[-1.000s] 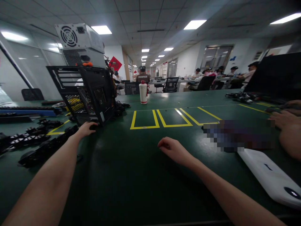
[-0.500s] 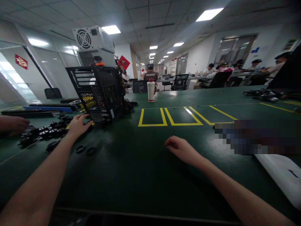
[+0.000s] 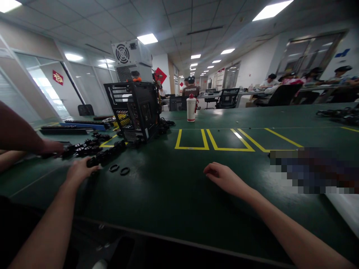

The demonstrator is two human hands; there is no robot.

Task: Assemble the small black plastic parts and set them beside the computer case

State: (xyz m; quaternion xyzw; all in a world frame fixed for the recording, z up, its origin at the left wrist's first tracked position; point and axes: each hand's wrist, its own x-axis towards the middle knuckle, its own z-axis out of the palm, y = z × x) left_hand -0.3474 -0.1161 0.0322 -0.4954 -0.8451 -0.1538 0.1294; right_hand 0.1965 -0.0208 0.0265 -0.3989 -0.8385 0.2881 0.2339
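My left hand [image 3: 80, 172] is on the left of the table, its fingers and thumb closed around the near end of a black piece [image 3: 92, 161]; the exact kind is too dark to make out. Beyond it lies a dark, lumpy strip of parts [image 3: 112, 152]. Two black rings [image 3: 125, 171] rest just to the right of that hand. Near the middle of the table, my right hand [image 3: 220, 175] rests on the green surface with loosely curled fingers, and nothing shows in them.
An open black computer case [image 3: 137, 112] stands behind, with silver power supplies [image 3: 134, 61] on top. Another person's hand [image 3: 53, 147] is among black parts [image 3: 84, 147] at left. A lidded white cup [image 3: 191, 109] stands behind yellow tape outlines [image 3: 192, 148]. A blurred-out patch [image 3: 314, 170] covers something at right.
My left hand has drawn back from beside the computer case, toward me, and closed on the black piece. The other person's arm reaches farther in. The view has turned left.
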